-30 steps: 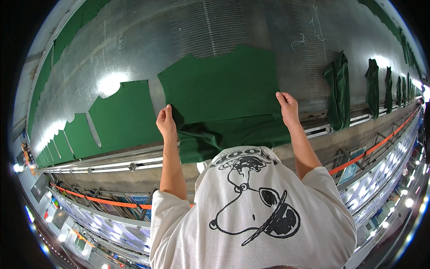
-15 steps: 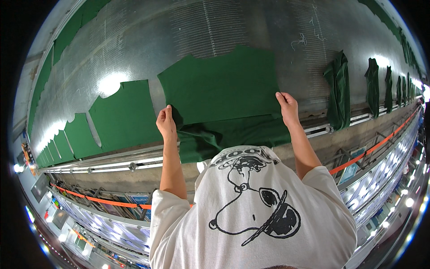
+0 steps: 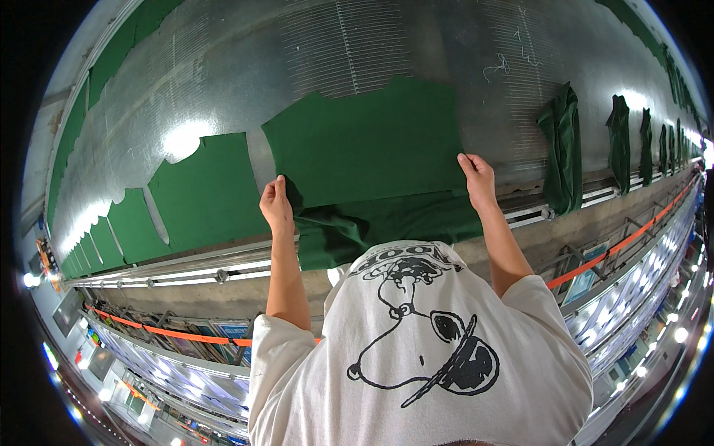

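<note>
A dark green cut fabric panel (image 3: 364, 145) with shaped upper edges lies flat on the long grey table (image 3: 245, 67) in front of me. Its near part folds over the table's edge and hangs creased against my shirt. My left hand (image 3: 277, 202) pinches the panel's left side between thumb and fingers. Level with it, my right hand (image 3: 477, 178) pinches the right side, so the cloth between is held fairly taut. To the left, another green panel (image 3: 204, 189) lies spread flat. A bunched green panel (image 3: 563, 149) drapes over the edge on the right.
More flat panels run along the table to the far left, and several bunched ones (image 3: 618, 141) hang along the right. White loose threads (image 3: 498, 67) lie on the surface. A metal rail (image 3: 201, 273) follows the near edge, with an orange strip (image 3: 171, 332) below.
</note>
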A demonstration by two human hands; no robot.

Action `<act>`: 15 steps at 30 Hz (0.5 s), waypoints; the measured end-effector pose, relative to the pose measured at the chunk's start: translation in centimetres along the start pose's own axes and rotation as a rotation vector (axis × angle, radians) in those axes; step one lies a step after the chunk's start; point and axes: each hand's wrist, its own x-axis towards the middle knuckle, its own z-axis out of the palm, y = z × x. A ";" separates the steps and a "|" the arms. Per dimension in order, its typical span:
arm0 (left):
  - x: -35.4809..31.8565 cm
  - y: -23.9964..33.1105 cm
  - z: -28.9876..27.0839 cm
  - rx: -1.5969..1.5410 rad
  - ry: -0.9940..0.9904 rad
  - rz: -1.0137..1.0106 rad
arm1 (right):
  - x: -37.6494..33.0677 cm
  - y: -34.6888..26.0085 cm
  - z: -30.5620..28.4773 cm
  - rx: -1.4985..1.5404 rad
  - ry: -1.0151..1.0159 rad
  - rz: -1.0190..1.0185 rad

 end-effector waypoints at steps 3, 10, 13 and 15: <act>0.2 -0.4 -0.2 0.013 -0.004 0.009 | -0.1 -0.2 0.1 -0.031 0.001 -0.011; -0.1 0.2 0.2 0.050 0.014 0.009 | 0.1 0.2 -0.1 -0.042 0.003 0.000; 0.0 0.1 0.2 0.046 0.016 0.008 | 0.2 0.6 0.0 -0.042 0.007 -0.012; 0.1 0.0 0.1 0.042 0.014 0.003 | 0.3 0.8 -0.1 -0.030 0.002 -0.012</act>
